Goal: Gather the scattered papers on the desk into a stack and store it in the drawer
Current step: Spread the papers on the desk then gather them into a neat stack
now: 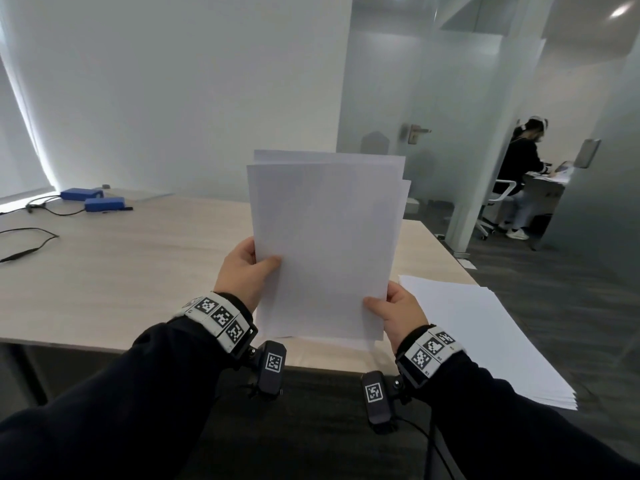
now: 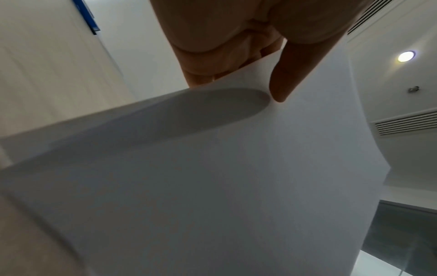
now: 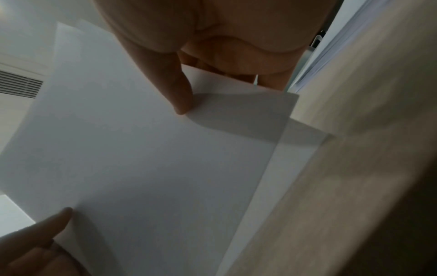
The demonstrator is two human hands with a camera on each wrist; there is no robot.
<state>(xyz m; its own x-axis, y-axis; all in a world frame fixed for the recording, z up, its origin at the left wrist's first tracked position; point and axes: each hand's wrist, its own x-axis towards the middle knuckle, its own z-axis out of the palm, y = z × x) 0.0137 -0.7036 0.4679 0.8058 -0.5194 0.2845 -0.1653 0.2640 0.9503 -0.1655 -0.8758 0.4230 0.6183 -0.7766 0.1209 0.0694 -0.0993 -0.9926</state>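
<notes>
Both hands, left hand (image 1: 244,271) and right hand (image 1: 398,313), pinch the gathered papers (image 1: 325,244) upright on the near desk (image 1: 121,265) edge, still uneven on top, so squaring and storing in an unseen drawer seem left.

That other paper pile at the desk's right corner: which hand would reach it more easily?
Probably the right hand: it holds the upright sheets at their lower right corner, right beside the pile. The left hand grips the far edge.

Dark sleeves (image 1: 145,386), white wristbands (image 1: 221,318) with black square markers, black wrist cameras (image 1: 272,368).
</notes>
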